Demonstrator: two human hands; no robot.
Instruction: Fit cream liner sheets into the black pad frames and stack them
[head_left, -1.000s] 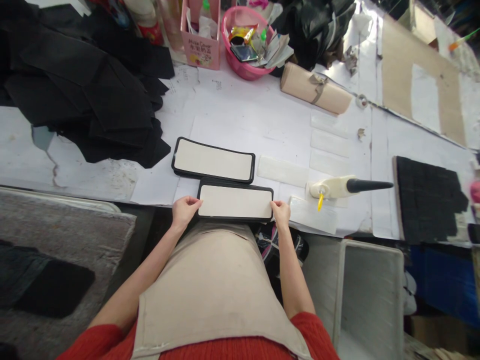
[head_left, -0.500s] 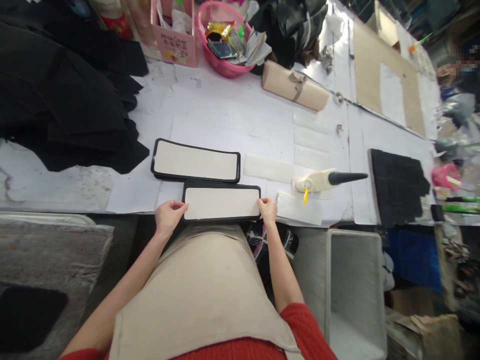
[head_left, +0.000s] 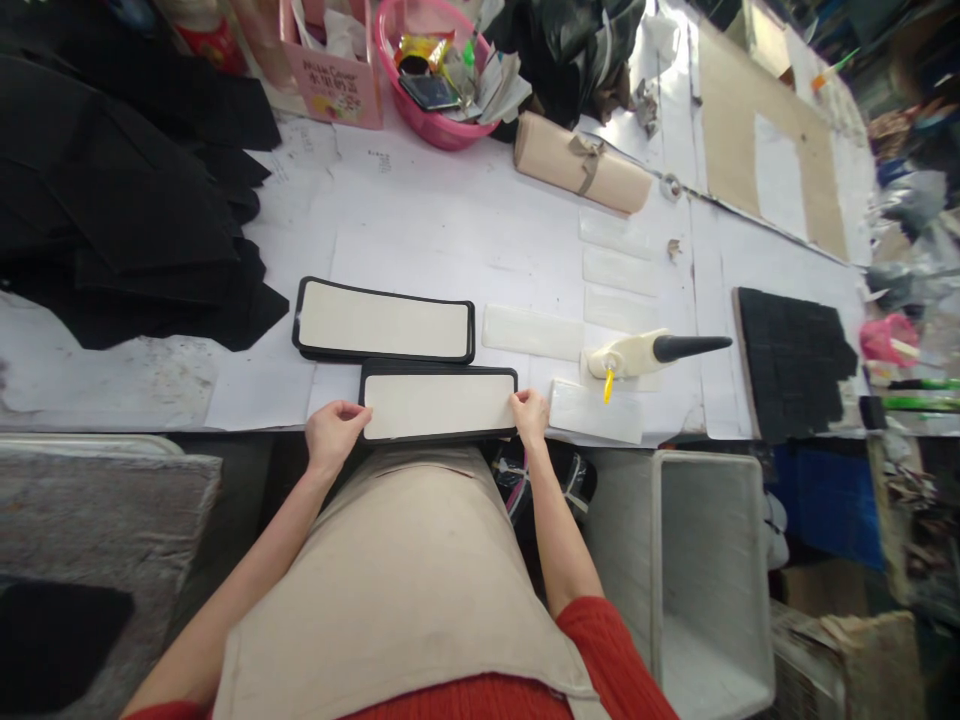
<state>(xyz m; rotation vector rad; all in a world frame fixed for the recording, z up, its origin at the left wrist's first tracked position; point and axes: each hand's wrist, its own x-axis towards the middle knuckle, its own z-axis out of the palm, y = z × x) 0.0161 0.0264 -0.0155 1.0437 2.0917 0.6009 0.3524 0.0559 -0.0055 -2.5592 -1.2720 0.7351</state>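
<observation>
A cream panel (head_left: 441,404) lies on a black-edged stack at the table's front edge. My left hand (head_left: 335,436) pinches its left end between thumb and fingers. At the panel's right end, my right hand (head_left: 530,414) is closed in a similar pinch. Just behind, slightly to the left, sits a second black-bordered stack topped by a cream panel (head_left: 384,319). Right of my right hand are a pale translucent strip (head_left: 596,410) and a cream bottle (head_left: 626,355) with a black handle and yellow tip. Another translucent strip (head_left: 532,332) lies behind them.
Black sheets (head_left: 135,200) are heaped at the left. A pink box (head_left: 334,80), a pink basin (head_left: 450,128) and a tied beige roll (head_left: 551,150) stand at the back. Black pieces (head_left: 791,360) lie at the right; a grey bin (head_left: 712,580) is below the table edge.
The whole view has shifted slightly, so most things appear a little further left. Both hands keep the same pinch at the panel's ends.
</observation>
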